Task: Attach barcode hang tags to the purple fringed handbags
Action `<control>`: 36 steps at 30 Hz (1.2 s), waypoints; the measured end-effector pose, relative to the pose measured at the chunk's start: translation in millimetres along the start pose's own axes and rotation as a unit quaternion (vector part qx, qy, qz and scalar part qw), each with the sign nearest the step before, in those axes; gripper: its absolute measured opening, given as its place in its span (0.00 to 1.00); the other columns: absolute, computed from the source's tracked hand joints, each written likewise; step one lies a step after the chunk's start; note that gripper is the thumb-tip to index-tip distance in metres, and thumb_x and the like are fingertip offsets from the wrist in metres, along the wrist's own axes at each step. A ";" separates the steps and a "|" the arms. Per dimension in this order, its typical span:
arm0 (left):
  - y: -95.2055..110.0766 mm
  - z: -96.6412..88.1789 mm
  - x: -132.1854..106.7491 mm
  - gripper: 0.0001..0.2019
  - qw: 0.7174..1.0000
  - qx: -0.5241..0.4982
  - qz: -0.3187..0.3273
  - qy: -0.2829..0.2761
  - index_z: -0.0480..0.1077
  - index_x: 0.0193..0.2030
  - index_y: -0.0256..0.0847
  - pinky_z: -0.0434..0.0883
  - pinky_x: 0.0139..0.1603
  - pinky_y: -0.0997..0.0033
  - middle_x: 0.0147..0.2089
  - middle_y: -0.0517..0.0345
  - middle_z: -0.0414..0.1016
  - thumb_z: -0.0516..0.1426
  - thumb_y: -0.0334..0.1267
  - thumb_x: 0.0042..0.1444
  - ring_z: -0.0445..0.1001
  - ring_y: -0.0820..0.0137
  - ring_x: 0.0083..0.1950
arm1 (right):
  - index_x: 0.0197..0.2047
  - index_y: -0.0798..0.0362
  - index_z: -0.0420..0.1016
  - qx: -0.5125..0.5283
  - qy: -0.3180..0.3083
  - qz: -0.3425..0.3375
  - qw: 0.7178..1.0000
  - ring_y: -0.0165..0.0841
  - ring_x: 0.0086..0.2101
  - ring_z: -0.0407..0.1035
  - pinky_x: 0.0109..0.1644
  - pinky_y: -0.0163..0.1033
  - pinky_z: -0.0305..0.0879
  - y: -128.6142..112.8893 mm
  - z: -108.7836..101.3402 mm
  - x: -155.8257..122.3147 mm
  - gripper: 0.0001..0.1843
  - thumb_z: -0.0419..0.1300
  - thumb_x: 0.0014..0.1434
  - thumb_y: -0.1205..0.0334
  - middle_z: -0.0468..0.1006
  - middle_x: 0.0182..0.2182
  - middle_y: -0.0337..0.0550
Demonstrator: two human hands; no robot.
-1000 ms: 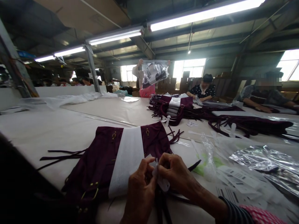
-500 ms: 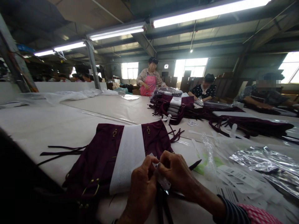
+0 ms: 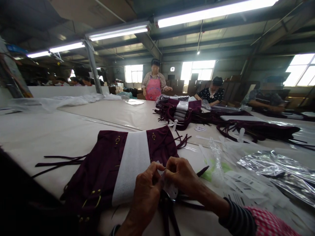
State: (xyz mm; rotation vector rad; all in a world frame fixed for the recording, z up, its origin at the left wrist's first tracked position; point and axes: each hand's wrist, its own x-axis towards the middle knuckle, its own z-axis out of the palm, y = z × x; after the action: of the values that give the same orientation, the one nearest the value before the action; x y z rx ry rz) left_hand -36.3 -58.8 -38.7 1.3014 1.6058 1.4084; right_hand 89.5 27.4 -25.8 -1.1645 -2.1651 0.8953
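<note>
Left hand (image 3: 145,196) and right hand (image 3: 183,178) were together, fingers pinched on a small white tag (image 3: 169,189) at the strap ends of a burgundy suede panel (image 3: 98,167); how the tag was fastened was hard to tell behind the fingers. The panel, buckled and crossed by a white strip (image 3: 130,164), lay flat on the surface (image 3: 49,137) against the hands. Barcode label sheets (image 3: 243,187) and silver plastic bags (image 3: 270,164) lay right. Beyond, stacked burgundy pieces (image 3: 177,111), a co-worker in a pink apron (image 3: 153,88), fluorescent tubes (image 3: 214,13).
</note>
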 end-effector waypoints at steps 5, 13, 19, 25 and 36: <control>0.3 -2.1 2.6 0.07 1.000 -0.011 -0.004 -0.007 0.74 0.38 0.42 0.62 0.27 0.77 0.23 0.66 0.68 0.61 0.32 0.51 0.66 0.72 0.25 | 0.23 0.53 0.69 -0.015 0.013 -0.018 1.000 0.28 0.23 0.64 0.27 0.33 0.53 -3.2 -1.0 1.6 0.03 0.58 0.46 0.69 0.71 0.20 0.36; -3.6 -1.2 -1.9 0.07 0.997 -0.073 -0.002 0.025 0.73 0.38 0.42 0.63 0.26 0.78 0.24 0.67 0.67 0.63 0.34 0.50 0.65 0.74 0.25 | 0.23 0.54 0.67 0.184 -0.100 0.093 0.973 0.25 0.15 0.61 0.17 0.29 0.56 4.2 -11.4 10.0 0.02 0.55 0.45 0.66 0.69 0.15 0.34; -4.9 -7.8 7.0 0.15 0.989 -0.127 -0.017 0.069 0.72 0.42 0.40 0.66 0.23 0.78 0.27 0.63 0.73 0.64 0.34 0.46 0.70 0.72 0.26 | 0.25 0.54 0.69 0.139 -0.080 0.083 0.984 0.23 0.14 0.57 0.14 0.27 0.49 11.9 -24.5 -12.7 0.00 0.58 0.46 0.67 0.68 0.16 0.32; 29.6 -15.6 8.8 0.09 0.992 -0.096 0.048 0.061 0.72 0.40 0.41 0.69 0.27 0.78 0.29 0.65 0.72 0.63 0.33 0.50 0.72 0.73 0.28 | 0.28 0.54 0.68 0.153 -0.145 0.096 0.973 0.24 0.15 0.60 0.16 0.27 0.54 31.4 -25.9 -32.4 0.01 0.57 0.51 0.68 0.69 0.18 0.32; 97.1 -3.6 17.1 0.11 0.961 0.067 0.189 -0.189 0.74 0.46 0.45 0.67 0.33 0.77 0.36 0.66 0.77 0.63 0.30 0.56 0.73 0.76 0.33 | 0.28 0.57 0.74 0.316 -0.161 -0.001 0.935 0.23 0.19 0.56 0.20 0.29 0.51 13.6 -57.6 -55.2 0.16 0.68 0.56 0.53 0.68 0.19 0.34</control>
State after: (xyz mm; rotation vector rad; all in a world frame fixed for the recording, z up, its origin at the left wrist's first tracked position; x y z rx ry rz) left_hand -19.2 -49.7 58.0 1.9051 1.2544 1.1755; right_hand 164.1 3.2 -5.9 -0.7234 -1.8659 1.7162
